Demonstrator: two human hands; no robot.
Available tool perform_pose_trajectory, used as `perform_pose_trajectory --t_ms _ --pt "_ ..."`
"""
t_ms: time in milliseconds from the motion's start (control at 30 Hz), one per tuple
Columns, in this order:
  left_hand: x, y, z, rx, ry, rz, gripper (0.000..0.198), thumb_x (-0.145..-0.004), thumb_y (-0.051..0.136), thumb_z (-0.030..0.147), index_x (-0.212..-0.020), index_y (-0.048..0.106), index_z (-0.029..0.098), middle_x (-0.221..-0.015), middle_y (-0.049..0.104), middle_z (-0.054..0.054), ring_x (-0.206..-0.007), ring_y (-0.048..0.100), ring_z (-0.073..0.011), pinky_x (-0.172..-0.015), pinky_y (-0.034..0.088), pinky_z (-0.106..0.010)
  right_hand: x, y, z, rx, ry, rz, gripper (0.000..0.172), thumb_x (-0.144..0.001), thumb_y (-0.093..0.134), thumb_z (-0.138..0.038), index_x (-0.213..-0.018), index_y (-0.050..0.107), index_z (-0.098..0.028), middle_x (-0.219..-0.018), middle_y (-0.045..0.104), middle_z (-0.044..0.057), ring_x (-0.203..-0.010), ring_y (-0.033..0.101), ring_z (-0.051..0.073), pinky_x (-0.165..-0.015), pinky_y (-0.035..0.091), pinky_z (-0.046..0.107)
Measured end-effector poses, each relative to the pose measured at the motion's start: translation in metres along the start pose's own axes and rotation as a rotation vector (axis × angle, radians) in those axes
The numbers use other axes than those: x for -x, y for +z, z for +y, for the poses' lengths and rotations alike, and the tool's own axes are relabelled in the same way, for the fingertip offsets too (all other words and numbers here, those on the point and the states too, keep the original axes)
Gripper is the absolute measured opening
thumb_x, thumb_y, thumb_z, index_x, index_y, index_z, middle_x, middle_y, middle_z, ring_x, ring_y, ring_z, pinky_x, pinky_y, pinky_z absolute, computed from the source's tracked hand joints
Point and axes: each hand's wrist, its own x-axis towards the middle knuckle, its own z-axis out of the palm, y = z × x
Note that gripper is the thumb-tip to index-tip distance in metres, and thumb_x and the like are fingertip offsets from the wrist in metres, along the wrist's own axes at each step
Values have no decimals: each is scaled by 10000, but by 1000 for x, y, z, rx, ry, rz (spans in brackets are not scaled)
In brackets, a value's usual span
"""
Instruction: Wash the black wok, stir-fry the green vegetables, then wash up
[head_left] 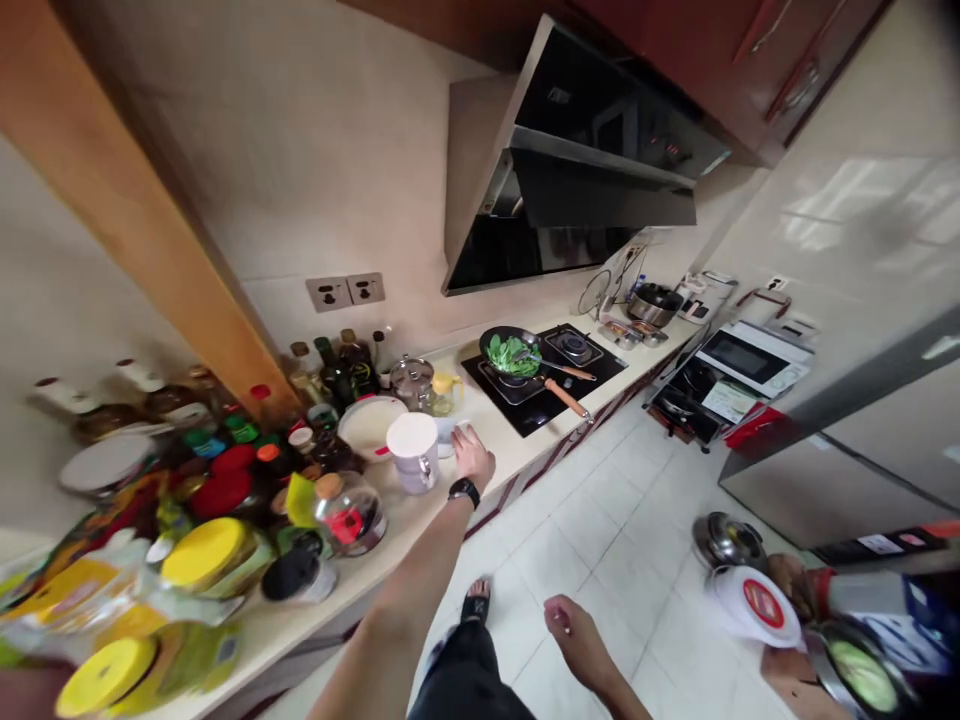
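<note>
My left hand [472,457], with a black watch at the wrist, reaches across the counter edge [517,450]. Its fingers curl onto a small white container [450,431] beside a white lidded mug [414,450]; how firmly they grip it is unclear. Behind them stand a white bowl [369,422] and a glass pot with a metal lid [411,380]. My right hand [574,622] hangs over the tiled floor, fingers loose, holding nothing. Further along, a black wok of green leaves [511,353] sits on the black hob [544,378].
Bottles, jars and yellow-lidded containers [202,550] crowd the counter's left part. A range hood [570,170] hangs over the hob. A microwave [750,355] stands on a low rack beyond. A steel pot [726,540] and lids lie on the floor at right.
</note>
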Motion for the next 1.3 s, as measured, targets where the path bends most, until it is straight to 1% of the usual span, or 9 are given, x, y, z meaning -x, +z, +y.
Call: perform_pose_trajectory --t_ms 100,200,367,600,733,800,967,1100,1300 --pt "-56 16 -4 -113 -104 5 871 -790 671 152 -1556 389 -150 -1624 311 -473 -1580 225 -582 -1239 246 -719 -45 -43 -24 -41 -31 -116 365 -978 488 -517 -902 691 -223 -843 712 50 -788 630 219 -722 497 331" --pt "-76 30 -16 -221 -241 17 764 -777 651 133 -1501 521 -71 -1607 382 -440 -1555 290 -580 -1176 286 -784 -100 -77 -42 -42 -56 -176 350 -981 509 -497 -909 702 -214 -847 724 55 -806 634 218 -728 489 325" --pt "-62 54 -29 -383 -175 32 619 -848 509 68 -1459 607 36 -1618 437 -366 -1538 374 -506 -1140 323 -809 -219 -100 -57 -27 -175 -281 278 -938 561 -412 -952 735 -196 -885 755 76 -831 669 228 -779 511 345" --pt "-20 84 -9 -341 -61 -32 689 -850 453 5 -1522 561 114 -1635 490 -255 -1546 420 -408 -1204 360 -681 -360 -78 -80 -68 -229 -483 303 -874 633 -231 -1160 719 -178 -1151 762 114 -919 737 219 -920 574 375" --pt "-12 72 -2 -263 -114 -80 706 -855 615 152 -1551 503 172 -1681 427 -238 -1541 411 -419 -1157 437 -636 -384 -71 -90 -100 -202 -547 680 -843 719 -227 -1492 530 -154 -1431 634 198 -940 755 207 -916 603 367" --pt "-12 60 -4 -211 -148 -110 676 -844 692 233 -1501 547 168 -1668 434 -255 -1511 435 -445 -1116 479 -635 -388 -71 -92 -104 -215 -599 728 -871 728 -260 -1547 474 -163 -1413 657 189 -972 763 214 -930 604 363" --pt "-18 39 -11 49 -120 -74 525 -922 645 337 -1428 629 195 -1513 617 -207 -1388 590 -351 -1132 523 -543 -392 -67 -95 -6 -249 -622 449 -938 691 -288 -1375 633 -203 -995 798 63 -864 768 202 -825 597 306" --pt "-24 34 -11 285 -354 -4 421 -998 557 410 -1340 685 200 -1305 758 -149 -1219 710 -293 -1078 570 -471 -393 -64 -98 90 -351 -641 178 -977 603 -216 -1069 753 -189 -734 748 13 -672 701 165 -679 526 245" --pt "-14 46 -11 664 -595 178 442 -923 690 412 -1283 688 155 -1342 743 -175 -1225 713 -304 -1052 586 -469 -392 -75 -112 183 -560 -591 260 -967 548 -151 -854 779 -184 -939 782 113 -904 679 233 -887 476 315"
